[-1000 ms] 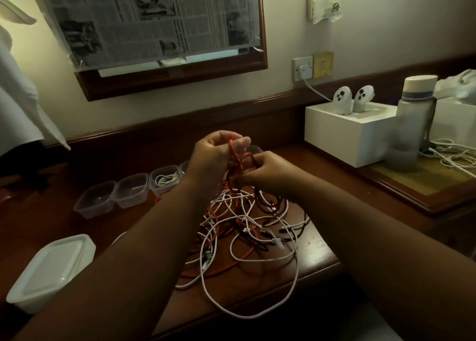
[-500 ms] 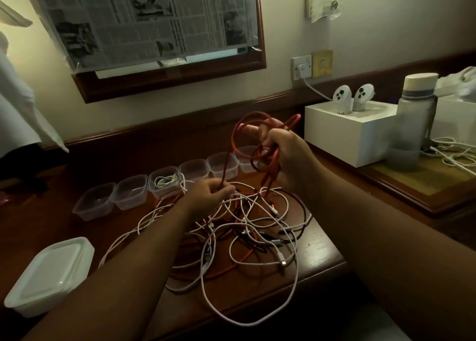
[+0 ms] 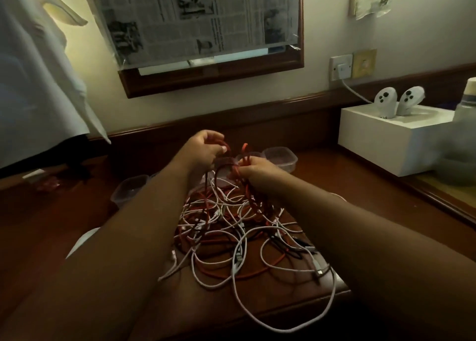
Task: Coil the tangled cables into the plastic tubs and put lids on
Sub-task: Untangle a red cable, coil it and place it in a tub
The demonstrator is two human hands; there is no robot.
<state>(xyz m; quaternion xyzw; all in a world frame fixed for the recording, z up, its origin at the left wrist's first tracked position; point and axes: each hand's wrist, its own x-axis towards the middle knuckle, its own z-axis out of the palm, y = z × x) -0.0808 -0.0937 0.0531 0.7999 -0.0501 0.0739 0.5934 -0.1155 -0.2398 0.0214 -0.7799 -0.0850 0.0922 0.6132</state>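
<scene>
Dim warm light from upper left; edges distorted, soft.

cable tangle fronting tubs; bare desk left

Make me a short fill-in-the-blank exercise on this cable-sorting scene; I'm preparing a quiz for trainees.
1. Both hands, the left hand and the right hand, hold a cable coloured ____.
2. The tangled cables lie on a wooden ____.
3. The two white controllers stand on a white ____.
4. The mirror frame on the wall is covered with ____.

Missing words: red; desk; box; newspaper
</scene>
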